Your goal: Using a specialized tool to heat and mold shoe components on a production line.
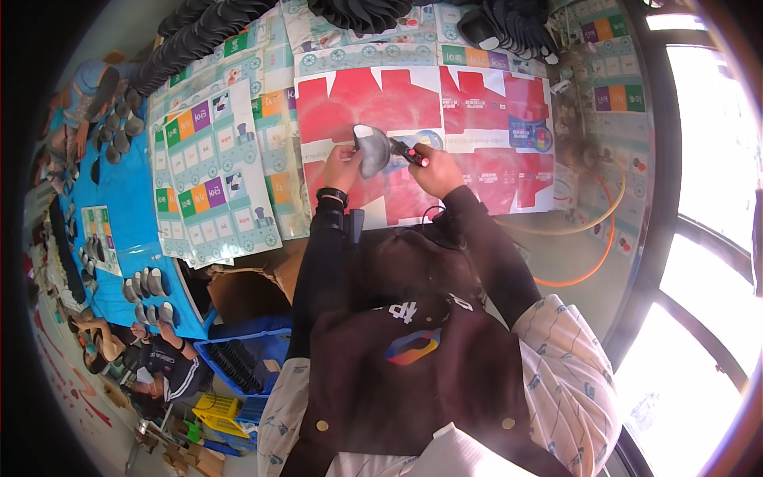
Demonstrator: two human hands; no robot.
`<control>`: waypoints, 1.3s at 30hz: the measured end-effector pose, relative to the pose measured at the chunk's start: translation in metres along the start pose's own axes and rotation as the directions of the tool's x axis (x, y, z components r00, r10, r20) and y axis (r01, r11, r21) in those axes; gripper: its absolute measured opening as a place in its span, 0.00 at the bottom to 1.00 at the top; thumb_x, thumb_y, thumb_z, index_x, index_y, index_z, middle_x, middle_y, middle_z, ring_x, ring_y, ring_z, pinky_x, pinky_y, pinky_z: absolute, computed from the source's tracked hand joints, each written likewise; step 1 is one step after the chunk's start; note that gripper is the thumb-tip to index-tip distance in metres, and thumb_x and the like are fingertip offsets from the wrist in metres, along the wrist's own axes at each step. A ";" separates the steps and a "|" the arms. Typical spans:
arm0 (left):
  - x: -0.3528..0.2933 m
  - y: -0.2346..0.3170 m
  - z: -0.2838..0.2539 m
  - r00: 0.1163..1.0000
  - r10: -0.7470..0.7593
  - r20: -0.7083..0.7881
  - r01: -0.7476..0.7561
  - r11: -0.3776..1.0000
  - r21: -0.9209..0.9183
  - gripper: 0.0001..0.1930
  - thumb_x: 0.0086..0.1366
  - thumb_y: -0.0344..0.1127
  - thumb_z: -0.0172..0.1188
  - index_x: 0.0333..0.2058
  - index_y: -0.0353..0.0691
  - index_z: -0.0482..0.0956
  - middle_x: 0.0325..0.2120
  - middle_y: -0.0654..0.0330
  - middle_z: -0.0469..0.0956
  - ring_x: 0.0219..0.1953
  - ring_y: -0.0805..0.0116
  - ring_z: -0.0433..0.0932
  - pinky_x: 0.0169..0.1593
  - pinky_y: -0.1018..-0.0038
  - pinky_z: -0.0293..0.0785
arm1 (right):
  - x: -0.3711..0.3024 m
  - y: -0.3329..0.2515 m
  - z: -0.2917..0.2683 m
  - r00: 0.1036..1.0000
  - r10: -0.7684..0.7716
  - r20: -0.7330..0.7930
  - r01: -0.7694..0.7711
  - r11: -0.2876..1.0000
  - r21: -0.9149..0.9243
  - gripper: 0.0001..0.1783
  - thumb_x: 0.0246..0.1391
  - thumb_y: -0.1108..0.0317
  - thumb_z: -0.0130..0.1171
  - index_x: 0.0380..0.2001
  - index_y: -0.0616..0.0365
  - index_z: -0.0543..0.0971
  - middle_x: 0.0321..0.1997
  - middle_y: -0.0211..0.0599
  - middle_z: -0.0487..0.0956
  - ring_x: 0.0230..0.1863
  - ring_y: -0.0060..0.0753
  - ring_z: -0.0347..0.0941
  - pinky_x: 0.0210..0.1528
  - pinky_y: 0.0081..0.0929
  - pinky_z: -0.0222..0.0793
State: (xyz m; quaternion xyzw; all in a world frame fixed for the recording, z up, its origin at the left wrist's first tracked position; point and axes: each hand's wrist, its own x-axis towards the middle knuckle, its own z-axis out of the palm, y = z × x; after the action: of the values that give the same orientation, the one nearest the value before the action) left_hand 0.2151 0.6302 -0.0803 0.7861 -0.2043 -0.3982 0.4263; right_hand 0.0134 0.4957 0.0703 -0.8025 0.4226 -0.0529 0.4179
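Observation:
My left hand (342, 168) pinches the edge of a curved, dark grey moulded piece (372, 155) with a pale patch at its top. The piece is held up over a red and white printed sheet (401, 103) on the work table. In my right hand (439, 171) is a small black tool with red ends (412, 153), its working end close to the right edge of the piece. Its exact kind is too small to make out, and I cannot tell whether it touches the piece.
Stacks of dark curved pieces (362, 12) line the table's far edge. Printed sheets (211, 171) lie to the left. An orange hose (610, 230) loops at the right. Further left, people work around a blue table (127, 187); a blue crate (274, 347) stands below.

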 end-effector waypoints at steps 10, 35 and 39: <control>0.016 -0.031 -0.016 0.997 0.005 -0.081 0.008 0.988 0.157 0.23 0.64 0.41 0.70 0.49 0.30 0.76 0.40 0.52 0.82 0.35 0.66 0.84 0.38 0.73 0.81 | 0.012 -0.008 0.011 0.918 0.187 0.351 -0.290 0.918 0.270 0.12 0.48 0.65 0.57 0.33 0.61 0.80 0.26 0.49 0.83 0.28 0.48 0.82 0.39 0.43 0.77; -0.038 0.010 -0.093 0.954 -0.299 -0.008 0.280 0.902 -0.329 0.20 0.73 0.44 0.59 0.54 0.35 0.74 0.47 0.55 0.81 0.46 0.64 0.81 0.49 0.70 0.76 | 0.055 0.034 0.011 0.933 0.112 0.341 -0.258 0.869 0.422 0.15 0.43 0.61 0.60 0.32 0.61 0.81 0.32 0.54 0.82 0.36 0.59 0.78 0.39 0.45 0.73; -0.032 0.016 -0.087 0.952 -0.305 0.007 0.291 0.899 -0.326 0.19 0.73 0.43 0.59 0.53 0.36 0.74 0.47 0.55 0.81 0.45 0.64 0.81 0.49 0.70 0.76 | 0.060 0.035 0.017 0.938 0.185 0.294 -0.297 0.864 0.406 0.16 0.41 0.62 0.61 0.32 0.61 0.81 0.31 0.54 0.82 0.35 0.57 0.79 0.39 0.43 0.74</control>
State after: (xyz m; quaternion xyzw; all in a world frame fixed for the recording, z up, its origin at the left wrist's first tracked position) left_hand 0.2658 0.6866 -0.0252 0.7360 -0.0040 -0.4694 0.4878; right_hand 0.0370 0.4528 0.0183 -0.6264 0.4420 0.0046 0.6420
